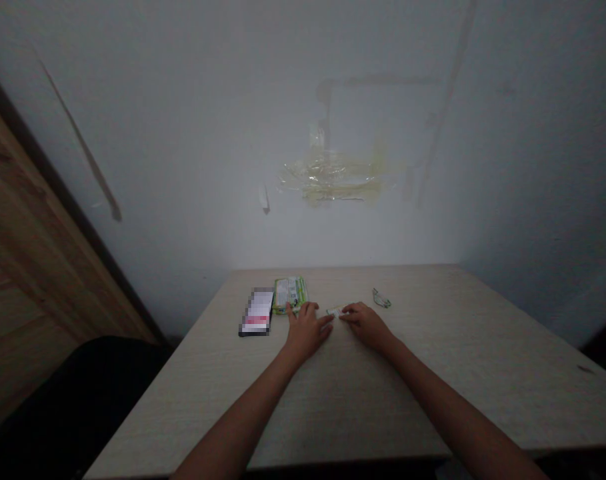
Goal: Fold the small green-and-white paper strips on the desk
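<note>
My left hand lies flat on the pale table, with its fingertips at the lower edge of a green printed packet. A small white-and-green strip lies between my hands. My right hand is palm down, its fingertips at the strip's right end, while my left thumb is close to the strip but apart from it. Whether my right hand grips the strip is too small to tell. Left of the packet lies a flat, dark-edged object, probably a phone, with its surface blurred out.
A small clear, green-edged plastic scrap lies on the table beyond my right hand. A white wall with tape residue stands behind the table. A wooden panel and a dark, rounded shape are on the left.
</note>
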### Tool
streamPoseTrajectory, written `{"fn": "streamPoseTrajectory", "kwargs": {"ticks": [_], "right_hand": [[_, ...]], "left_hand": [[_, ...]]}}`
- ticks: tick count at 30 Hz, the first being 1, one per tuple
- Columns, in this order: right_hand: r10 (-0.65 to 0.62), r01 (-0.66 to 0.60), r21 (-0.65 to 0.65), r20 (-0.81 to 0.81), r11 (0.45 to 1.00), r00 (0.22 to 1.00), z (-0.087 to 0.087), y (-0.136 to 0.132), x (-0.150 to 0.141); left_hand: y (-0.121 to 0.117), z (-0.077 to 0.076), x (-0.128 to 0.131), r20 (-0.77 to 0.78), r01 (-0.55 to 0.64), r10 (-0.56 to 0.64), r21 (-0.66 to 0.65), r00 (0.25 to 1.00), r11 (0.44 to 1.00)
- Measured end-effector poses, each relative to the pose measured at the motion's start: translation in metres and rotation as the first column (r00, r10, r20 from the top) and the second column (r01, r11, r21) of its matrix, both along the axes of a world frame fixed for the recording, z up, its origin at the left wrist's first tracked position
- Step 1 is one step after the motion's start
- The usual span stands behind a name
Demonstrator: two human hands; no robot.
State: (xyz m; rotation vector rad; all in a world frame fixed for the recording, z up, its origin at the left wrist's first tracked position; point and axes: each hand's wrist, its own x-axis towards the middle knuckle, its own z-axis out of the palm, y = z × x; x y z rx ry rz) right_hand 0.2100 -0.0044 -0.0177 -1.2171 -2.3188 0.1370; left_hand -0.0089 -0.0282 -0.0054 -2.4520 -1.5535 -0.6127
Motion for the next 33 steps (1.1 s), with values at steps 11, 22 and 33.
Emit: {"fn": "streamPoseTrajectory", "kwargs": {"ticks": [11,22,33], "right_hand": [[0.024,-0.024,0.014,-0.037,1.0,0.999,-0.002,0.001,0.001],[0.009,-0.009,-0.008,-0.07,1.0,0.997,-0.007,0.002,0.004],[-0.004,0.003,-0.013,-0.056,1.0,0.998,-0.006,0.001,0.004]], "left_hand": [[0.002,0.005,0.002,-0.012,0.081,-0.081,0.025,0.997,0.996],[0.001,-0.001,0.002,0.068,-0.045,0.048,-0.048,0.997,0.998],[-0.009,0.006,0.005,0.081,-0.127,0.127,0.002,0.989,0.992]]}}
